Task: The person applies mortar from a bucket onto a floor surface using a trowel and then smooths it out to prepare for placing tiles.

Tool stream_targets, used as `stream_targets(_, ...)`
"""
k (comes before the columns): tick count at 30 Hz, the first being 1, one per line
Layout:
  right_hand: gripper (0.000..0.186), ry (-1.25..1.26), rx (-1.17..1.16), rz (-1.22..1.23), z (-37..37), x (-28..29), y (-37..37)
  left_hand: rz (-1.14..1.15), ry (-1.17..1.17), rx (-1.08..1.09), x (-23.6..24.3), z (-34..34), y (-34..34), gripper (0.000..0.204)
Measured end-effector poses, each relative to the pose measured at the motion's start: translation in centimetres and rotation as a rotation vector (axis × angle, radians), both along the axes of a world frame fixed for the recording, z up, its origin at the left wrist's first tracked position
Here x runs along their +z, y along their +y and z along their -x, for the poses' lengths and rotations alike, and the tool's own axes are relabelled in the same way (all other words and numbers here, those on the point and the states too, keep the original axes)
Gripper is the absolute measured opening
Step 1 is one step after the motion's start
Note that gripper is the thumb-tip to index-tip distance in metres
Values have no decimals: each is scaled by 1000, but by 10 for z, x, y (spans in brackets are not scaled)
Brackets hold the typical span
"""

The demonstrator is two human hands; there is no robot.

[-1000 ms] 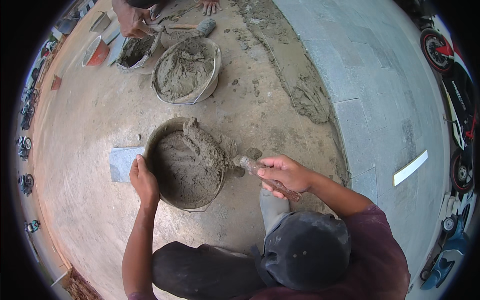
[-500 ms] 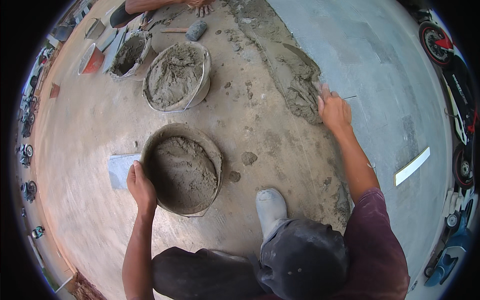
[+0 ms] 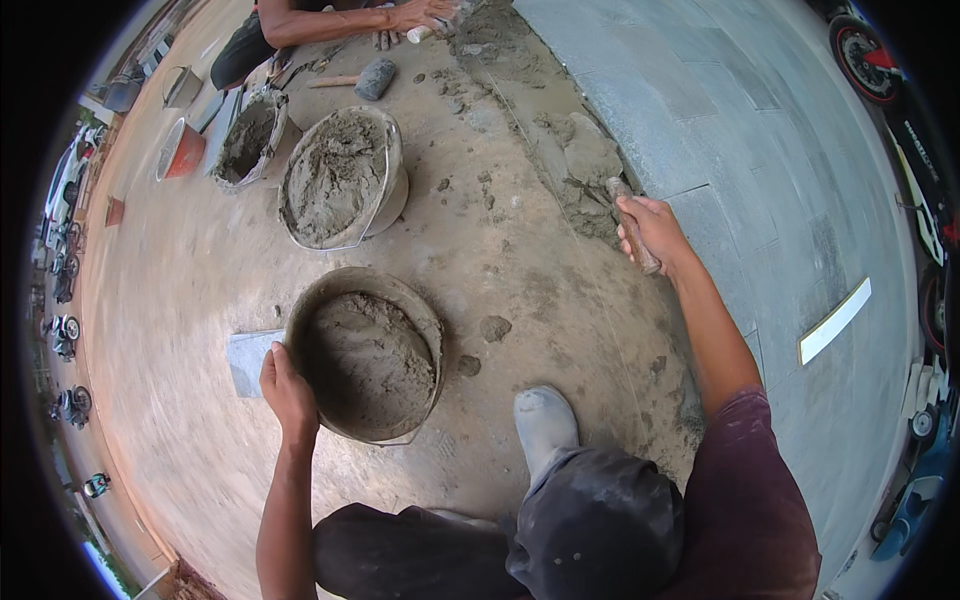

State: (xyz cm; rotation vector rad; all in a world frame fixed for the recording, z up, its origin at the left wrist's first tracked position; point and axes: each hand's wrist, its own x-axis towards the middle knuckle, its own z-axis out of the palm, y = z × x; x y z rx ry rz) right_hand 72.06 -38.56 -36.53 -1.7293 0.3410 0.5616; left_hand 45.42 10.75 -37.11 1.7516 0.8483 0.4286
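Here, at lower left of the frame, the left hand grips the rim of the mortar bucket. At upper right, the right hand is closed around a trowel handle by the mortar bed.

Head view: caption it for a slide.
Left hand grips a mortar-filled basin's rim; right hand presses a wooden-handled trowel into mortar.

ground: bare sandy | mortar buckets | mortar bed | mallet, probably
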Motion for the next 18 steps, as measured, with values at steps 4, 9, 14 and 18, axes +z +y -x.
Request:
stream_targets(4,33,-151,126,253,-7,9,10,22,-10,47,1,4,-1,41)
stream_targets(9,38,-810,358,1021,5,4,-8,6,-3,2,4,2,1,41)
stream_targets(14,36,-224,354,481,-23,26,30,14,5,21,4,2,3,40)
stream_targets(18,33,23,227,257,-18,19,18,27,-16,8,-1,5,2,40)
